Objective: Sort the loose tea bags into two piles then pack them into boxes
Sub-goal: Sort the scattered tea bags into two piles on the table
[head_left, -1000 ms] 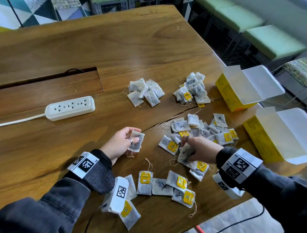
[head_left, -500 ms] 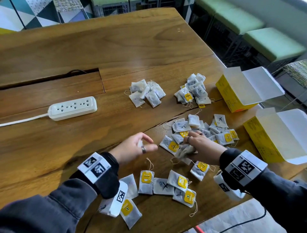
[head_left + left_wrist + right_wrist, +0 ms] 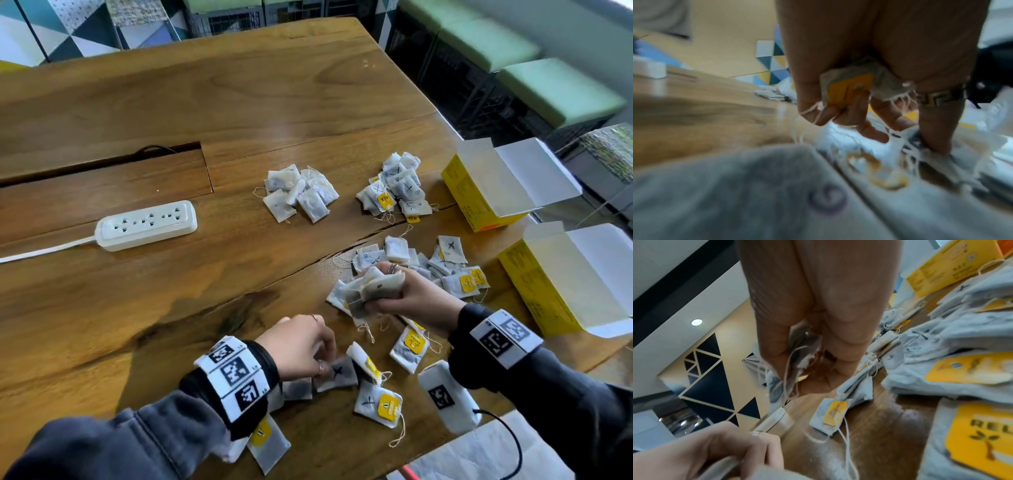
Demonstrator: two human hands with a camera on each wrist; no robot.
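On the wooden tabletop (image 3: pixel 239 102), loose tea bags (image 3: pixel 455 274) are lying scattered near the front edge. The right hand (image 3: pixel 411 294) is gripping a crumpled bunch of bags (image 3: pixel 370 291) just above that scatter, fingers curled round them. The left hand (image 3: pixel 301 346) is curling over a yellow-tagged bag (image 3: pixel 849 87) in its palm while its fingertips are pressing on an X-marked bag (image 3: pixel 337 371) lying flat. Farther back, 2 sorted piles are sitting apart: a plain pile (image 3: pixel 298 197) and an X-marked pile (image 3: pixel 397 192). 2 open yellow boxes (image 3: pixel 479 192) are standing at the right edge, and a white power strip (image 3: pixel 147 224) is lying off to the left.
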